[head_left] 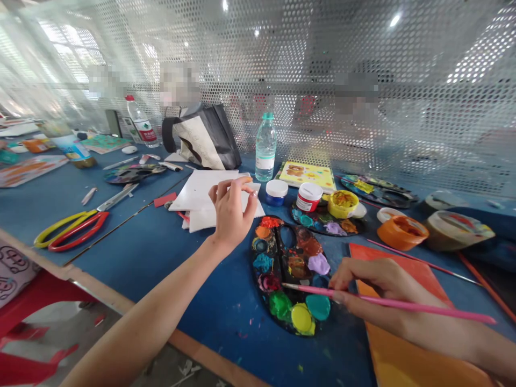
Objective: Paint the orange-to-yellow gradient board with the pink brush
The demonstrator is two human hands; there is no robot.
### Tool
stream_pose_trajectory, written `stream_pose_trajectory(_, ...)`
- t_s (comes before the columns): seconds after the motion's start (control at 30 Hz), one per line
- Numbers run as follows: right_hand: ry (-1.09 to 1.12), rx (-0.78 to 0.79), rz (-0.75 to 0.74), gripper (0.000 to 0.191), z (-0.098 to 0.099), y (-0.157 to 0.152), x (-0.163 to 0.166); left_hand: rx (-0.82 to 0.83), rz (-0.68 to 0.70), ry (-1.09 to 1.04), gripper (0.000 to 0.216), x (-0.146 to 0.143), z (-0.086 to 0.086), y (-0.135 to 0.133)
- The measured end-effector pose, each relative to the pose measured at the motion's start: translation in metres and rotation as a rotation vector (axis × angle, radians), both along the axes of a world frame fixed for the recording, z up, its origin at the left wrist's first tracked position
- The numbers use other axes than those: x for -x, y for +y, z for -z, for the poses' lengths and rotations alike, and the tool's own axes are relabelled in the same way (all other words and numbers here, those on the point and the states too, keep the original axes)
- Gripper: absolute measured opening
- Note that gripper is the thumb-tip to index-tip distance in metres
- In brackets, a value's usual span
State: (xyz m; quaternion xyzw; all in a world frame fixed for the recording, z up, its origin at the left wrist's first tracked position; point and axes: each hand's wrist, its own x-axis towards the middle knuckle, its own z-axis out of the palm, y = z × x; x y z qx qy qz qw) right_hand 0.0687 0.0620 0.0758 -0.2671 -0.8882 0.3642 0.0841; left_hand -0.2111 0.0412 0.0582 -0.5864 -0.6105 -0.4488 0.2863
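Observation:
My right hand (374, 293) is closed on a pink paintbrush (403, 303), and the brush tip rests on the black palette (288, 269) near its green and purple blobs. The palette lies on the blue table (161, 247) and carries several paint colours. My left hand (230, 209) is raised over a stack of white boards (201, 196) with its fingers curled. A small orange bit shows at the fingertips, and I cannot make out what it is. An orange painted board (403, 355) lies under my right wrist.
Behind the palette stand paint jars (309, 196), a yellow pot (343, 203), an orange tub (402, 231), a second palette (326, 223) and a water bottle (265, 146). Yellow-red scissors (72, 226) lie at the left. A bag (205, 137) and a perforated screen (363, 64) stand at the back.

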Motion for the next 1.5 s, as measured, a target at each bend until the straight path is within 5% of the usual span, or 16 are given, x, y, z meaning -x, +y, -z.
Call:
stream_pose_trajectory(0.27,0.073,0.047,-0.004,0.022,-0.008,-0.004,0.019,-0.050,0.016,0.024,0.011,0.003,0.001,0.002)
stream_pose_trajectory(0.57,-0.072,0.051,-0.077,0.022,-0.003,0.003,0.004,-0.080,0.021,0.047,0.009,0.004,0.001,0.003)
stream_pose_trajectory(1.5,-0.024,0.024,-0.064,0.016,-0.010,0.001,0.012,-0.073,0.047,0.037,0.010,0.005,0.003,0.004)
